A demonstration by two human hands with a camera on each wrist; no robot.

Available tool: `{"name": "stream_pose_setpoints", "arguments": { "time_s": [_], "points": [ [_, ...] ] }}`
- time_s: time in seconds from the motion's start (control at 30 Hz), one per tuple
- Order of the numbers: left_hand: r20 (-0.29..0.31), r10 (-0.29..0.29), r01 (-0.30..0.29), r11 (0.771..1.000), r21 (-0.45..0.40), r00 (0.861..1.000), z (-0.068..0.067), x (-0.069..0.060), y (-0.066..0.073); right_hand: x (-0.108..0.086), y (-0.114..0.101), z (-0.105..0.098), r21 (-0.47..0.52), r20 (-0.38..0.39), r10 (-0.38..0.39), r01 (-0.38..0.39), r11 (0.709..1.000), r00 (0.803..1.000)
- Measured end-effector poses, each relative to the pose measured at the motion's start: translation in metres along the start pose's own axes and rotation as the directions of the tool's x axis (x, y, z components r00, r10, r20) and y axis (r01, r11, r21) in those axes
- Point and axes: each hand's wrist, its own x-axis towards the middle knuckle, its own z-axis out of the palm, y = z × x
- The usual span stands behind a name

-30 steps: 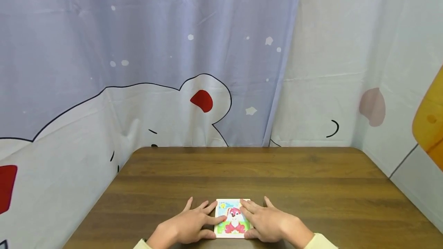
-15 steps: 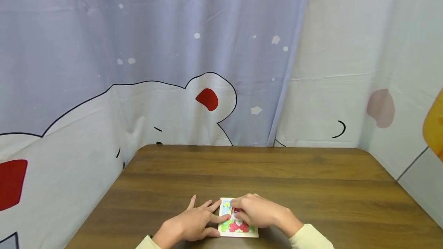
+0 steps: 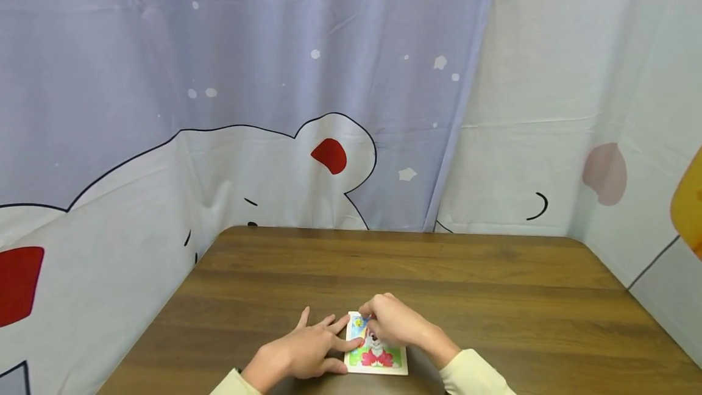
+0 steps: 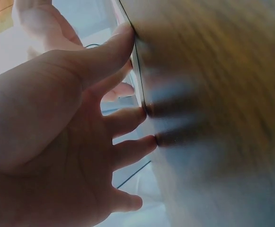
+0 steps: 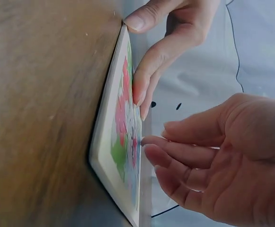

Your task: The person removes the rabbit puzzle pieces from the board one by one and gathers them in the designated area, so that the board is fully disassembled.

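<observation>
A small flat picture board [image 3: 384,368], showing a pink cartoon animal on a green and blue ground inside a cream border, lies on the table. My left hand [image 3: 308,346] is spread at its left side, the index finger on the picture and the thumb against the edge. Over the upper part of the board is my right hand [image 3: 396,322], hiding some of the picture. In the right wrist view, the right index fingertip [image 5: 147,140] touches the surface, while the thumb stands off it and the other fingers curl loosely. I see nothing between them.
The brown wooden table [image 3: 466,279] extends beyond the board to its rounded far corners. Behind it and along the sides hangs a printed curtain [image 3: 263,78] in pale purple and white.
My right hand has left the board's right edge and moved left and away over its upper part, its fingers now bent. The left hand holds its place beside the board.
</observation>
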Motion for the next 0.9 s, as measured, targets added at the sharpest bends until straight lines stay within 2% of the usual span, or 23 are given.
{"name": "stream_pose_setpoints", "arguments": {
  "time_s": [0.13, 0.37, 0.57, 0.9],
  "points": [
    [-0.001, 0.004, -0.004, 1.000, 0.008, 1.000, 0.000, 0.001, 0.000, 0.004, 0.004, 0.000, -0.001, -0.020, 0.045, -0.046, 0.999, 0.999],
    [0.048, -0.027, 0.026, 1.000, 0.012, 0.998, -0.003, 0.005, 0.003, 0.010, 0.011, 0.005, 0.045, 0.042, 0.103, -0.105, 0.993, 0.994],
    [0.049, -0.069, 0.068, 0.997, 0.020, 0.996, -0.006, 0.007, 0.008, 0.012, 0.013, 0.006, 0.084, 0.078, 0.130, -0.136, 0.987, 0.989],
    [0.032, -0.090, 0.090, 0.996, -0.008, 0.995, -0.009, 0.007, 0.010, 0.017, 0.013, 0.007, 0.097, 0.048, 0.156, -0.160, 0.982, 0.987]
  ]
}}
